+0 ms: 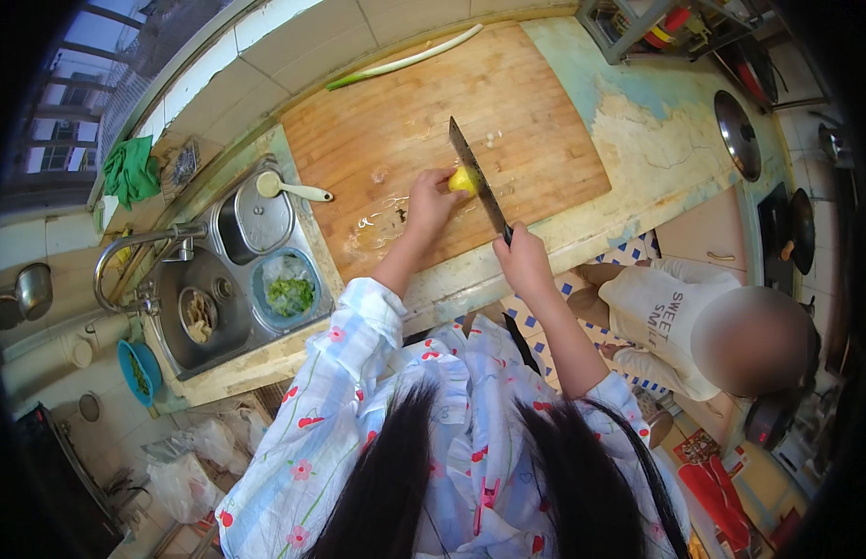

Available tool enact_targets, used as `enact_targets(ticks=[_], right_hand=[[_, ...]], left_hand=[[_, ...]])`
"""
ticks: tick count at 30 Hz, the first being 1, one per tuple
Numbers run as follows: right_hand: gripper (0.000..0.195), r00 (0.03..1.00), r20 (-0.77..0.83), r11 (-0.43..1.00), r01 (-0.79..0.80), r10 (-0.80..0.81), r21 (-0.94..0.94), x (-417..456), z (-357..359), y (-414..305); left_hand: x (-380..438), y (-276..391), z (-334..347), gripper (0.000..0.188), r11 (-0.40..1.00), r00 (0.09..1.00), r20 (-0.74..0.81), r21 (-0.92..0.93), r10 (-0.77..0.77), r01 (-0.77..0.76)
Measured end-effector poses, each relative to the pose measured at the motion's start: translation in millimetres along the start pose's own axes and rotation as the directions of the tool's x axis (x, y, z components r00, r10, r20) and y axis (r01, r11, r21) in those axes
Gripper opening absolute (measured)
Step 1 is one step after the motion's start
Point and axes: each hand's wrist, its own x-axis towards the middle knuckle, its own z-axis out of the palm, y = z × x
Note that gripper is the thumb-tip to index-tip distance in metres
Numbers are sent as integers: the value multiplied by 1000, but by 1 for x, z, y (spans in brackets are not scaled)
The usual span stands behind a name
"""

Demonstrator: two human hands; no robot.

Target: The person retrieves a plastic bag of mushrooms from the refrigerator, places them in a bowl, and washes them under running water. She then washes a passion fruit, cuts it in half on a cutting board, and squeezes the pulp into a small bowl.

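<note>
On a large wooden cutting board, my left hand grips a yellow lemon-like fruit with its fingertips. My right hand is closed around the black handle of a kitchen knife. The knife's dark blade slants up and left, beside and partly over the fruit's right side; whether it touches the fruit cannot be told. Small white bits lie beyond the blade. A long green onion rests along the board's far edge. Wet patches and a few dark specks show near my left hand.
At the left are a steel sink, a faucet, a blue basin of leafy greens and a light-coloured brush. A pot lid and a rack stand right. Another person is close at my right.
</note>
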Motion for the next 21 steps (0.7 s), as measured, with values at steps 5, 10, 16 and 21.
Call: enact_targets(ticks=[5, 10, 16, 21], right_hand=[[27, 998, 35, 998, -47, 46, 47, 8, -5, 2], [29, 999, 45, 998, -11, 8, 58, 20, 1, 0], [29, 991, 115, 995, -80, 73, 52, 42, 4, -1], [28, 975, 178, 972, -160, 130, 169, 58, 3, -2]], left_hand=[[2, 13, -2, 39, 966, 994, 3, 236, 110, -108], [7, -2, 3, 38, 993, 997, -18, 89, 76, -74], [19, -18, 7, 36, 998, 999, -39, 53, 33, -30], [25, -2, 8, 35, 995, 998, -48, 89, -47, 51]])
